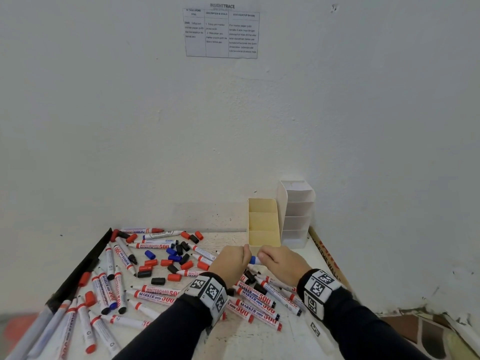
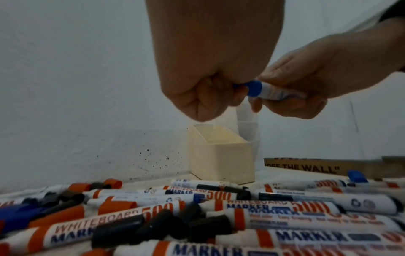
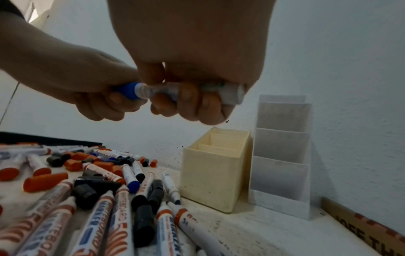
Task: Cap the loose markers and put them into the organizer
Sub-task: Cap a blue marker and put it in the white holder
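Both hands meet above the table in front of the cream organizer [image 1: 263, 224]. My right hand [image 1: 270, 257] grips the white barrel of a blue marker [image 3: 230, 91], held level. My left hand [image 1: 240, 257] pinches the blue cap [image 1: 254, 260] that sits at the marker's left end. In the left wrist view the cap [image 2: 254, 88] butts against the barrel [image 2: 278, 92]. A taller white tiered organizer [image 1: 296, 214] stands beside the cream one, against the wall. No marker shows in the visible compartments of either. Several loose markers [image 1: 161, 291] and caps [image 1: 174, 278] cover the table.
Red, black and blue caps [image 1: 150, 254] lie scattered mid-table among uncapped markers. A black bar [image 1: 85, 268] runs along the table's left edge. A cardboard strip with print [image 1: 327, 258] lines the right edge. A printed sheet [image 1: 222, 32] hangs on the wall.
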Tool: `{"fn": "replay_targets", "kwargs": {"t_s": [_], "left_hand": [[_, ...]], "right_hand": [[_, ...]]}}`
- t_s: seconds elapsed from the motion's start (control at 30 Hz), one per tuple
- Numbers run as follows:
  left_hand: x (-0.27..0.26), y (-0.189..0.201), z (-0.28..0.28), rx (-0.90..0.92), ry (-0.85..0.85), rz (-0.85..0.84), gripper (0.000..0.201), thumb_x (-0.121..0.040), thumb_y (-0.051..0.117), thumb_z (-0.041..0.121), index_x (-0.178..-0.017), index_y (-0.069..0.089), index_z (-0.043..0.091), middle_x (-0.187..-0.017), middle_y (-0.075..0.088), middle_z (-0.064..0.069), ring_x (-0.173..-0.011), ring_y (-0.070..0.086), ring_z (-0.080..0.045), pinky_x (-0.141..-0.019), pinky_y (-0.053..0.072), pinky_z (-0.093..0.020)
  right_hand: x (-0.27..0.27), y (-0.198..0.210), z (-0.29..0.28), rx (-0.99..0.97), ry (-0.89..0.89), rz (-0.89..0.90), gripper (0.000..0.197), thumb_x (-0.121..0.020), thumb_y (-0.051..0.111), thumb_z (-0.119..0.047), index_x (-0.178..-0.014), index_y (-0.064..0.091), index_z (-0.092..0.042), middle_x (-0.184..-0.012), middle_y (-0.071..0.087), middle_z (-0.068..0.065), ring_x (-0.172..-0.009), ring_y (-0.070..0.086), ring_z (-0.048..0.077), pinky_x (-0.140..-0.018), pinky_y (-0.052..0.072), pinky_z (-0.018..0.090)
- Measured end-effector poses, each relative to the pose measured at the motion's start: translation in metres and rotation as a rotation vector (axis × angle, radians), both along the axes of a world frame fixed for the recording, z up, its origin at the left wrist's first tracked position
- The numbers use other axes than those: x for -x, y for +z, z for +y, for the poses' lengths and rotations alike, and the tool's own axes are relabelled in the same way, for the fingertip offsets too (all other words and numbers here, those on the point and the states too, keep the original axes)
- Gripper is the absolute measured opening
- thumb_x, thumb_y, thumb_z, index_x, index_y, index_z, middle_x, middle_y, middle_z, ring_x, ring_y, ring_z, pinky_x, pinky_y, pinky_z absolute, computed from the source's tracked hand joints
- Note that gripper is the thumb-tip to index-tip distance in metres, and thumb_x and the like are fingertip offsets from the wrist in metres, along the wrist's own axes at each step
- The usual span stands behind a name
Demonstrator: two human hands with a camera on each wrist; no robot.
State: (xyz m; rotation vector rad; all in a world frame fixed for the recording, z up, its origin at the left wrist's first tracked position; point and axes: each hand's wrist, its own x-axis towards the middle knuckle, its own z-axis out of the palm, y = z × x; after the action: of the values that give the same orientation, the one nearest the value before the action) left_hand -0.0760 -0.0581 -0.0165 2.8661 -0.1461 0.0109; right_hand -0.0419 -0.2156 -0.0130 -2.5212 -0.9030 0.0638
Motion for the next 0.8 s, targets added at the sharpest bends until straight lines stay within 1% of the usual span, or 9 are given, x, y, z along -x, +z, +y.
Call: {"fn": "replay_targets", "kwargs": {"t_s": [0.1,0.17,0.3,0.4,0.5,0.6,0.67,0.73,0.8], "left_hand": [[0.001,0.005,-0.002,0.175,0.077,-0.078,0.037,-0.101,0.025,0.023,-0.099,0.057,0.004,-0.064,0.041,0.006,-0.078,0.047,-0.019,-0.082,0.045,-0.034],[0.001,0.004,-0.004,0.217,0.051,-0.104,0.035,-0.101,0.023,0.026,-0.084,0.05,0.012,-0.061,0.039,0.006,-0.072,0.045,-0.016,-0.079,0.046,-0.033],[-0.007,-0.009,-0.003,0.344,0.005,-0.096,0.036,-0.101,0.025,0.031,-0.08,0.049,0.014,-0.073,0.05,-0.001,-0.068,0.047,-0.015,-0.071,0.043,-0.031],[-0.014,-0.018,-0.013,0.513,0.056,-0.109,0.033,-0.099,0.026,0.038,-0.098,0.052,0.017,-0.087,0.058,-0.001,-0.079,0.055,-0.017,-0.078,0.047,-0.034],[-0.017,-0.021,-0.031,0.614,0.165,-0.05,0.042,-0.098,0.027,0.041,-0.126,0.042,0.014,-0.116,0.056,-0.006,-0.101,0.058,-0.02,-0.09,0.047,-0.033],[-0.017,-0.025,-0.043,0.455,0.151,0.178,0.029,-0.096,0.038,0.028,-0.115,0.053,0.011,-0.112,0.06,-0.008,-0.091,0.059,-0.022,-0.086,0.05,-0.032],[-0.012,-0.023,-0.049,0.353,0.054,0.277,0.025,-0.094,0.042,0.023,-0.111,0.057,0.014,-0.111,0.06,-0.005,-0.088,0.056,-0.019,-0.082,0.048,-0.028],[-0.009,-0.024,-0.056,0.263,-0.068,0.362,0.026,-0.094,0.043,0.022,-0.115,0.059,0.018,-0.121,0.059,-0.004,-0.101,0.058,-0.02,-0.087,0.046,-0.027],[-0.006,-0.023,-0.062,0.141,-0.155,0.454,0.032,-0.094,0.044,0.02,-0.123,0.057,0.021,-0.131,0.054,-0.004,-0.114,0.055,-0.022,-0.096,0.045,-0.031]], "right_hand": [[0.002,0.004,0.003,-0.086,0.058,0.13,0.029,-0.1,0.031,-0.028,-0.076,0.046,-0.026,-0.065,0.044,-0.011,-0.06,0.041,0.004,-0.062,0.035,0.021],[0.002,0.005,0.003,-0.094,0.079,0.167,0.027,-0.1,0.031,-0.025,-0.085,0.053,-0.021,-0.068,0.045,-0.012,-0.06,0.04,-0.001,-0.061,0.034,0.015],[-0.002,0.006,0.0,-0.06,0.076,0.186,0.027,-0.099,0.036,-0.024,-0.108,0.059,-0.013,-0.069,0.049,-0.015,-0.062,0.045,-0.002,-0.063,0.037,0.013],[-0.014,0.01,-0.005,-0.02,-0.017,0.165,0.023,-0.097,0.043,-0.025,-0.105,0.06,-0.013,-0.077,0.054,-0.007,-0.072,0.05,0.009,-0.066,0.039,0.018],[-0.028,0.018,-0.014,-0.125,-0.217,0.119,0.021,-0.098,0.038,-0.024,-0.105,0.054,-0.012,-0.074,0.051,-0.006,-0.061,0.045,0.007,-0.056,0.034,0.018],[-0.039,0.027,-0.027,-0.345,-0.342,0.154,0.017,-0.1,0.032,-0.025,-0.105,0.047,-0.021,-0.072,0.05,-0.002,-0.057,0.042,0.009,-0.054,0.033,0.022],[-0.042,0.03,-0.033,-0.391,-0.327,0.172,0.018,-0.099,0.029,-0.038,-0.102,0.046,-0.032,-0.068,0.049,-0.004,-0.061,0.045,0.012,-0.06,0.035,0.025],[-0.043,0.029,-0.034,-0.364,-0.32,0.17,0.035,-0.089,0.027,-0.064,-0.091,0.05,-0.037,-0.071,0.052,-0.009,-0.068,0.05,0.011,-0.064,0.037,0.026],[-0.044,0.026,-0.034,-0.372,-0.357,0.148,0.063,-0.071,0.028,-0.084,-0.08,0.058,-0.029,-0.068,0.052,-0.011,-0.067,0.05,0.011,-0.064,0.036,0.026]]}}
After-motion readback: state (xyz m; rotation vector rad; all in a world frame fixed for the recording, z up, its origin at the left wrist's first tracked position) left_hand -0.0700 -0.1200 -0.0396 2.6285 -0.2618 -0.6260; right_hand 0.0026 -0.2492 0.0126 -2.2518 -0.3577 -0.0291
